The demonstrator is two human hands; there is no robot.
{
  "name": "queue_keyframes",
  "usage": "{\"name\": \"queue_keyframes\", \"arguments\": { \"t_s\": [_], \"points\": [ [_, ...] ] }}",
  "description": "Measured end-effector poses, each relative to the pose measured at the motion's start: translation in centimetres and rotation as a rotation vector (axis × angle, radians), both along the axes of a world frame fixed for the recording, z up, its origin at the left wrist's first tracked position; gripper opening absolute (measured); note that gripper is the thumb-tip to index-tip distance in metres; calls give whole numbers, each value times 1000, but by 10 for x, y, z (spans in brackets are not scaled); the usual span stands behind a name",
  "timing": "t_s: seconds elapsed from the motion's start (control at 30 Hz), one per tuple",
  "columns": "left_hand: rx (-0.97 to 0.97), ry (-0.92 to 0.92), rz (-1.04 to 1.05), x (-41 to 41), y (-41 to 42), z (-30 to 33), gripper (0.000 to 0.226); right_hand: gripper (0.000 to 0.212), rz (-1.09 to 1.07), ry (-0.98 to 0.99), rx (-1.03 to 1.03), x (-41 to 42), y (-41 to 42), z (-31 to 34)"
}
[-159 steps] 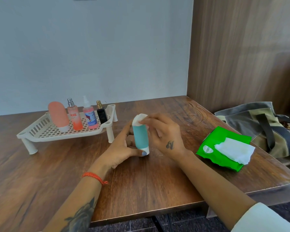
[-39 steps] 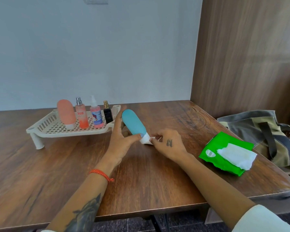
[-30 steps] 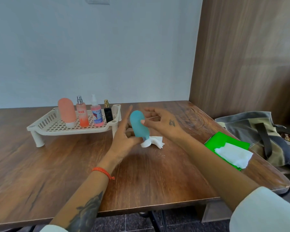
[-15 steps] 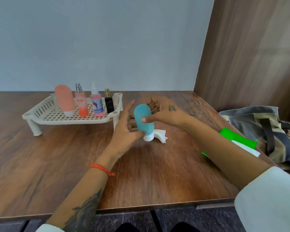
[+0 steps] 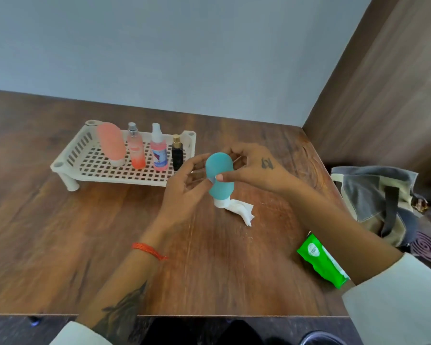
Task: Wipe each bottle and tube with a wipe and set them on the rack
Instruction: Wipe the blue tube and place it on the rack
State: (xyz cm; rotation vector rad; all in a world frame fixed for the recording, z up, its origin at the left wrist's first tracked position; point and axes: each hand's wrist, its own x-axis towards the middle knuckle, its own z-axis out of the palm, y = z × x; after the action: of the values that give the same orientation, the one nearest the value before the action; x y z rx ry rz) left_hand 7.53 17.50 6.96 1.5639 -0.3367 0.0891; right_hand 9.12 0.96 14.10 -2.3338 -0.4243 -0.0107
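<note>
A teal tube (image 5: 220,179) stands cap-down on the wooden table (image 5: 60,240), its white cap touching the surface. My right hand (image 5: 254,170) grips the tube's upper part, thumb on its front and fingers behind. My left hand (image 5: 184,192) is beside the tube on its left, fingers spread and relaxed, thumb tip near the tube. A crumpled white wipe (image 5: 241,210) lies on the table just right of the cap. The cream rack (image 5: 67,160) at the back left holds a pink tube (image 5: 111,144), two pink spray bottles (image 5: 136,150) (image 5: 158,151) and a small black bottle (image 5: 177,153).
A green pack of wipes (image 5: 320,261) lies at the table's right edge, partly hidden by my right forearm. A grey and khaki bag (image 5: 373,200) sits off the table to the right. A wood-panel wall rises on the right, a pale wall behind.
The wipe was dropped on the table beside the tube. My right hand took the tube by its top and stood it more upright; my left hand loosened its hold. The view tilted further down.
</note>
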Motion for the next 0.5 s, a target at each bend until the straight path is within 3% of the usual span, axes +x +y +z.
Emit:
{"name": "queue_keyframes", "arguments": {
  "t_s": [0.23,0.5],
  "points": [
    [51,14,137,9,43,52,36,24,62,52,-19,13,39,44],
    [50,28,393,16,123,69,26,26,175,59,-25,45,109,79]
  ]
}}
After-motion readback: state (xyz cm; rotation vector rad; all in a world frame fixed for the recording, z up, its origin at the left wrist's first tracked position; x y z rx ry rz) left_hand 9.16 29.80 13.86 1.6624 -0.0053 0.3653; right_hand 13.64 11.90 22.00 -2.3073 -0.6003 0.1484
